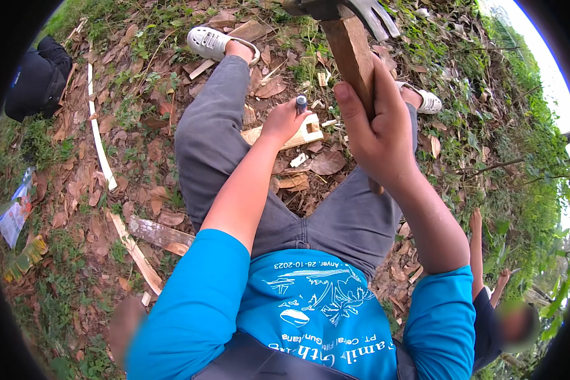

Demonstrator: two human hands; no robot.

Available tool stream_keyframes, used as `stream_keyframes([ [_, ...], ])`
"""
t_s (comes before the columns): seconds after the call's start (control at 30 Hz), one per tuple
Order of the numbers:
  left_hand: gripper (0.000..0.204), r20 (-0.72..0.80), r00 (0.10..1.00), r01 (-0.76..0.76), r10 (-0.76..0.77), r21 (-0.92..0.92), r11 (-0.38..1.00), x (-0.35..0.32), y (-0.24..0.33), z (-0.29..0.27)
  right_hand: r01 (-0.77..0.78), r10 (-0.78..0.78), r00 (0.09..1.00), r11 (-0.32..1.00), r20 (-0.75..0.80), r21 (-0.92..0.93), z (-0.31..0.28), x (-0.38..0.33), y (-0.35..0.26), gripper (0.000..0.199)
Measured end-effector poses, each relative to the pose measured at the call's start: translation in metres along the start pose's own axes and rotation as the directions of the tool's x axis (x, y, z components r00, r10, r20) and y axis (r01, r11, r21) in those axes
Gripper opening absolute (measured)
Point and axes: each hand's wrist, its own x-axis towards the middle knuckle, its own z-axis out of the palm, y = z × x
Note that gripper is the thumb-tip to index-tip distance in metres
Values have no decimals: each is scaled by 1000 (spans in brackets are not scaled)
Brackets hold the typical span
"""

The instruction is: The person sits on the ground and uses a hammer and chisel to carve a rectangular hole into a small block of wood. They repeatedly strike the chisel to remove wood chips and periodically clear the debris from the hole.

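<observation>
My right hand is wrapped round the wooden handle of a claw hammer, raised high with its dark metal head at the top of the view. Between my spread legs, my left hand grips what looks like a chisel; only its round, dark handle end shows above the fist, and the blade is hidden. Under that hand lies a short pale piece of wood with a notch cut near its right end. Pale wood chips lie beside it on the leaves.
Long wood strips and a weathered board lie to the left. Farther left are a black bag and a plastic packet. Another person is at the lower right. Dry leaves and grass cover the sloping ground.
</observation>
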Motion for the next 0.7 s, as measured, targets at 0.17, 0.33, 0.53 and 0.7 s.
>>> stream_keyframes([
  [0.17,35,54,999,3,-6,47,999,2,3,6,-179,379,840,870,389,-460,-3,-33,110,37],
  [0.33,33,40,998,50,-52,69,996,-5,-11,1,-52,62,983,997,174,-64,6,-2,5,34],
  [0.53,29,39,997,-60,61,-28,998,-4,7,4,-257,453,802,850,390,-460,-1,-25,114,38],
  [0.7,29,-30,999,17,-18,-24,1000,-13,-5,9,-153,180,962,978,208,-140,-1,1,17,35],
])
